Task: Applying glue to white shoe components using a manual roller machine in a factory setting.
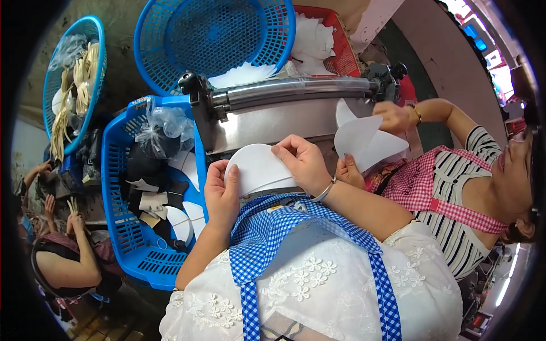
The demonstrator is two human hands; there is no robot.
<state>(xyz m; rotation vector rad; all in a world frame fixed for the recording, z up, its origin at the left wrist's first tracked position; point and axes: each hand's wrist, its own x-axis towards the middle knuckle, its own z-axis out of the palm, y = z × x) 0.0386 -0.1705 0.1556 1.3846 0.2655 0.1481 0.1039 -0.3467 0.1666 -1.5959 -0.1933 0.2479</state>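
Between my two hands is a small stack of white curved sheet pieces (pixel 259 169), rounded along the far edge. My left hand (pixel 222 187) pinches its left end, thumb on top. At the upper right of the stack, my right hand (pixel 304 165) grips it with thumb and bent fingers; a metal bangle is on that wrist. Just beyond lies the metal plate (pixel 278 128) of a roller machine, with its steel roller (pixel 290 90) across the far side. To my right, a co-worker in a red checked apron holds similar white pieces (pixel 361 136) with both hands.
A blue crate (pixel 111 187) at my left holds black and white pieces and a clear plastic bag (pixel 165 128). Behind the machine are a round blue basket (pixel 142 51) and a red crate (pixel 344 42) of white pieces. Farther left, another basket (pixel 99 74) holds pale strips, near other people.
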